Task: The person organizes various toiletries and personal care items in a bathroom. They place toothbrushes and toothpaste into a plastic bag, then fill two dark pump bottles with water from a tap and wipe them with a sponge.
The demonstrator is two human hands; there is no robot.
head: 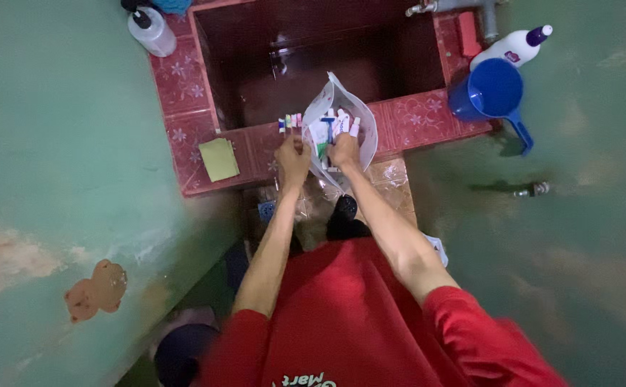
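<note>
Left hand (pixel 293 154) closed around a bunch of toothbrushes (pixel 289 123); right hand (pixel 344 150) gripping the edge of a clear plastic bag (pixel 342 118) holding small toiletries, on the red tiled basin rim (pixel 413 118). Green sponge (pixel 218 159) nearby, blue scoop (pixel 494 92) well apart.

Basin ledge (pixel 184 79) was red tile with pale flower pattern. Scoop (pixel 494 91) blue. Sponge (pixel 219 158) yellow-green. Plastic bag (pixel 362 118) clear-white. Bottle (pixel 511 47) white, purple cap. Walls (pixel 55 165) green, patchy brown. Shirt (pixel 356 322) red.
</note>
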